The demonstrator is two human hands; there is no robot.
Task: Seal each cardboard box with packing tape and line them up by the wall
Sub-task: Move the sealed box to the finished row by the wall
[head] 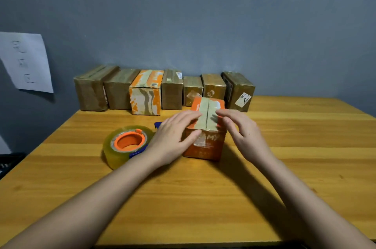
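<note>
Two bare forearms reach forward over the wooden bench [203, 197] toward a small orange box [205, 142] that stands near its middle. The left hand [173, 138] lies against the box's left side, its fingers [191, 115] stretched fairly straight onto the top flap and its thumb resting on the front face. The right hand [246, 136] comes in from the right, its fingers [221, 114] loosely bent with the tips touching the right top flap; neither hand grips anything. The two top flaps meet along a seam down the middle of the lid. Just left of the left hand a roll of clear tape [127, 145] lies flat on an orange and blue holder. Farther back, seven taped boxes [162, 90] stand side by side in a row against the grey wall [203, 24]. A sheet of paper [26, 61] with handwriting hangs on the wall at the left.
</note>
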